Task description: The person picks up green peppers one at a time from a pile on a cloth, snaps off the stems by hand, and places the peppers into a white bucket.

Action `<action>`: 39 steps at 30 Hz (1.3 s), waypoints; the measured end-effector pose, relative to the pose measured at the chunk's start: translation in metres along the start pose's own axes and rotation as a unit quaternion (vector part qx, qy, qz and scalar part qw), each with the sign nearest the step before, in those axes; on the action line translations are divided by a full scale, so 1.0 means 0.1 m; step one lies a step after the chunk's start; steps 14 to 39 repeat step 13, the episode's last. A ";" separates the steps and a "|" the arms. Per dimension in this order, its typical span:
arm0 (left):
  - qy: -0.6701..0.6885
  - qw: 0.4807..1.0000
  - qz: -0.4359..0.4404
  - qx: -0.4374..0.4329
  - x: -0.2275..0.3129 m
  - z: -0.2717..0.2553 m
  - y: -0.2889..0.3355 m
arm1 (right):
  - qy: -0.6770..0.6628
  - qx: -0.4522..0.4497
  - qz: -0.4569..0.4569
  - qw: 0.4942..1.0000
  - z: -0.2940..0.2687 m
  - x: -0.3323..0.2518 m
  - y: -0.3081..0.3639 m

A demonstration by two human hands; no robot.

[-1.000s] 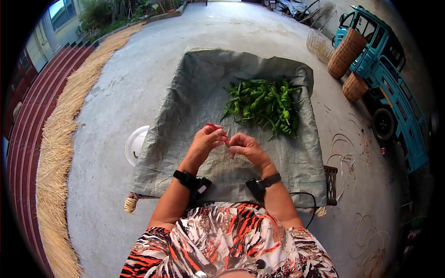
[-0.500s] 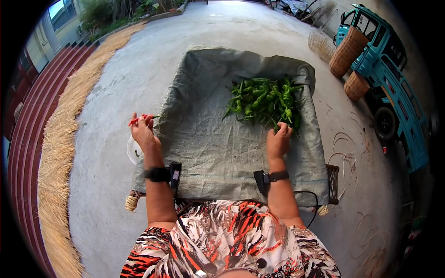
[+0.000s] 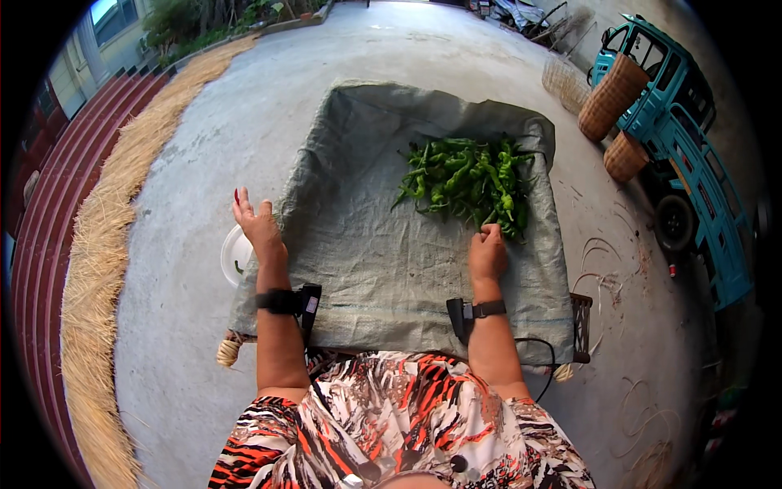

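My left hand (image 3: 261, 231) is raised past the left edge of the grey-green woven sheet (image 3: 358, 236), fingers spread apart. A thin red sliver (image 3: 236, 196), likely part of a red chili pepper, shows beside its fingertips. Below that hand is a white round container (image 3: 234, 254), partly hidden by my wrist, with a small green piece in it. My right hand (image 3: 488, 254) is closed in a pinch at the near edge of a heap of green chili peppers (image 3: 468, 179). It grips a green chili pepper there, mostly hidden by the fingers.
The sheet covers a raised stand with a brown frame (image 3: 582, 326). Straw (image 3: 102, 269) lies along red steps (image 3: 49, 244) at left. A teal truck (image 3: 692, 163) stands at right beside wicker baskets (image 3: 612, 98). Loose strips (image 3: 607, 281) lie on the concrete.
My left hand has opened its fingers, and the red chili pepper it held is now mostly out of sight. My right hand has drawn slightly nearer to me, its fingers closing at the heap's edge.
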State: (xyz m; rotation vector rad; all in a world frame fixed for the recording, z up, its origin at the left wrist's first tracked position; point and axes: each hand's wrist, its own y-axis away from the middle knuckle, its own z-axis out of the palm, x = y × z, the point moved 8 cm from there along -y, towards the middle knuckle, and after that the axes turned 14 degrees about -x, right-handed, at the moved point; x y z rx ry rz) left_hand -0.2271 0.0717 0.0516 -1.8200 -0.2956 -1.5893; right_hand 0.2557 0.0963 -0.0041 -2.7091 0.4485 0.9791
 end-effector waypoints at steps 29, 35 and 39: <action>0.317 0.939 -0.035 0.129 -0.16 -0.48 -0.05 | -0.045 -0.029 0.002 0.999 0.03 0.07 -0.03; 0.317 0.939 -0.035 0.129 -0.16 -0.48 -0.05 | -0.045 -0.029 0.002 0.999 0.03 0.07 -0.03; 0.317 0.939 -0.035 0.129 -0.16 -0.48 -0.05 | -0.045 -0.029 0.002 0.999 0.03 0.07 -0.03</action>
